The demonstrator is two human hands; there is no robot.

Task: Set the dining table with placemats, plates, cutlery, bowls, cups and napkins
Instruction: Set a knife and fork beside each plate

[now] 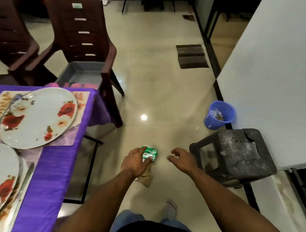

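From my remote seat I see my left hand [135, 161] out in front of me above the tiled floor [156, 91], its fingers [148, 160] curled round a small green packet [150, 153], which may be a pack of napkins, though the print is too blurred to read; something brownish hangs below that hand and I cannot tell what it is; my right hand [181, 158] hovers just beside it, apart from the packet, fingers loosely curled and holding nothing.

To my left stands the worktop [51, 173] under a purple cloth; on it lies a floral placemat [79, 108] carrying a white plate with red flowers [38, 117]; a piece of cutlery [7, 109] rests across the far left of that plate, its type unclear; nearer to me a second flowered plate [4, 175] sits on another placemat [13, 222], with a table knife [26, 177] lying just beside its right edge.

Beyond the worktop two dark brown plastic chairs [82, 40] stand; a grey tub [83, 73] rests on the seat of the nearer one; to my right are a worn dark stool [238, 152], a blue bucket [219, 116] against the white wall, and a brown striped mat [191, 56] further off.
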